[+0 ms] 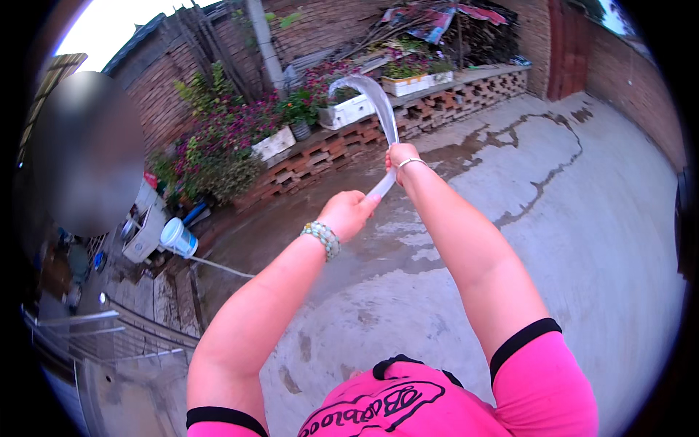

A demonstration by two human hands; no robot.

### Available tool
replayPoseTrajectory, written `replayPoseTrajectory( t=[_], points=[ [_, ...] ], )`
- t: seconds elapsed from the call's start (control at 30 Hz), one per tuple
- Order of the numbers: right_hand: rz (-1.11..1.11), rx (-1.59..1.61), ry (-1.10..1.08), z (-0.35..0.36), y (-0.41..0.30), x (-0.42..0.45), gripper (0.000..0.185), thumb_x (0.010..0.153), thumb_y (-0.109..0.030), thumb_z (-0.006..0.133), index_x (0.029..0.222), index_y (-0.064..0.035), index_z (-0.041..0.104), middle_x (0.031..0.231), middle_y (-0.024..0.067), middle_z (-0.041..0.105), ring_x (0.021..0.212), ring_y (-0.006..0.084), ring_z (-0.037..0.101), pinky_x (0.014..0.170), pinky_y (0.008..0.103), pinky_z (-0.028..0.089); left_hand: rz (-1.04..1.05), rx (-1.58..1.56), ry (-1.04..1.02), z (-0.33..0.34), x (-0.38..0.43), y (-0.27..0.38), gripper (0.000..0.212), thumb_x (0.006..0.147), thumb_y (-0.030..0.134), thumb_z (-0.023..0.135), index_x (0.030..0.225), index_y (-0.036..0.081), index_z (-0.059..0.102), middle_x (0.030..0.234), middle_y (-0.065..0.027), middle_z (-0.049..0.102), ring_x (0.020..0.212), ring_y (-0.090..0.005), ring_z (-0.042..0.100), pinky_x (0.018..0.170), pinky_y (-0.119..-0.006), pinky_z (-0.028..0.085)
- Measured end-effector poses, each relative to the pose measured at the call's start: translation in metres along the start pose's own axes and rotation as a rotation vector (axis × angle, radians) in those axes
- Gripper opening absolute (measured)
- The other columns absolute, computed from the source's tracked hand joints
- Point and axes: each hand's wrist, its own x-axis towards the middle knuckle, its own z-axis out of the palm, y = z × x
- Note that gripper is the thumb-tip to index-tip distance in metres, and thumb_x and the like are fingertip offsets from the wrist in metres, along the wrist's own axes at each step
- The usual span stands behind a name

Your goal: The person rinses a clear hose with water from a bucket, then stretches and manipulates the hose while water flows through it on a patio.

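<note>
A pale, translucent hose (pixel 384 186) runs between my two hands. My left hand (pixel 348 214), with a beaded bracelet (pixel 326 238) at the wrist, is closed around its lower part. Farther up, my right hand (pixel 402 158), wearing a metal bangle (pixel 412 161), grips it at the upper end; the exact end is hidden by the fingers. A clear stream of water (pixel 382 101) arcs up from there and bends left toward a white planter box (pixel 349 112) on the low brick ledge. The stretch of hose below my left hand is hidden behind my arm.
Flowering plants (pixel 224 131) and another white planter (pixel 418 83) line the lattice brick ledge (pixel 458 98). A white bucket (pixel 179 238) stands at left, near a pale hose (pixel 224 267) on the wet concrete. Metal railings (pixel 104 322) are at lower left. A red door (pixel 568 52) stands at upper right.
</note>
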Motion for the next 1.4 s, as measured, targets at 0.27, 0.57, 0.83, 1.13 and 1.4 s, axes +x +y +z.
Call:
replayPoseTrajectory(
  t=[0.27,0.57,0.83,1.13,1.4],
  points=[
    [-0.052,0.108,0.14,-0.045,-0.052,0.011,0.019,0.083,-0.006,0.039,0.089,0.0005,0.056,0.066,0.0107,0.053,0.05,0.0181,0.05,0.046,0.0333,0.04,0.14,0.127,-0.05,0.012,0.031,0.04,0.037,0.09,0.038,0.049,0.078,0.004,0.053,0.057,0.0013,0.045,0.042,-0.0073,0.037,0.039,-0.025,0.029],
    [-0.125,-0.01,0.112,-0.059,-0.065,0.004,0.021,0.088,-0.016,0.042,0.075,-0.0044,0.054,0.06,0.0013,0.048,0.048,0.0122,0.044,0.046,0.0288,0.039,0.128,0.053,-0.074,0.025,0.034,0.049,0.037,0.091,0.038,0.048,0.079,0.003,0.052,0.057,0.001,0.045,0.042,-0.0075,0.038,0.039,-0.024,0.029],
    [-0.098,-0.038,0.045,-0.05,-0.055,0.004,0.019,0.086,-0.012,0.039,0.083,-0.0011,0.055,0.062,0.0069,0.051,0.049,0.0157,0.047,0.046,0.0315,0.04,0.104,0.07,-0.082,0.017,0.027,0.044,0.036,0.091,0.037,0.048,0.08,0.003,0.052,0.056,0.0013,0.045,0.04,-0.0075,0.037,0.038,-0.025,0.029],
    [-0.05,0.137,0.166,-0.05,-0.051,0.008,0.022,0.085,-0.011,0.039,0.091,-0.0007,0.057,0.063,0.0098,0.053,0.047,0.0176,0.05,0.043,0.0326,0.039,0.116,0.086,-0.048,0.018,0.037,0.04,0.036,0.091,0.036,0.048,0.079,0.002,0.052,0.054,0.0015,0.044,0.041,-0.0077,0.037,0.038,-0.025,0.029],
    [-0.017,0.174,0.153,-0.046,-0.044,0.009,0.027,0.09,-0.021,0.04,0.097,-0.0018,0.057,0.068,0.0086,0.055,0.049,0.0174,0.051,0.044,0.0327,0.041,0.105,0.103,-0.013,0.017,0.035,0.035,0.037,0.09,0.037,0.049,0.077,0.002,0.055,0.057,-0.0008,0.048,0.047,-0.0104,0.042,0.045,-0.027,0.034]
  ],
)
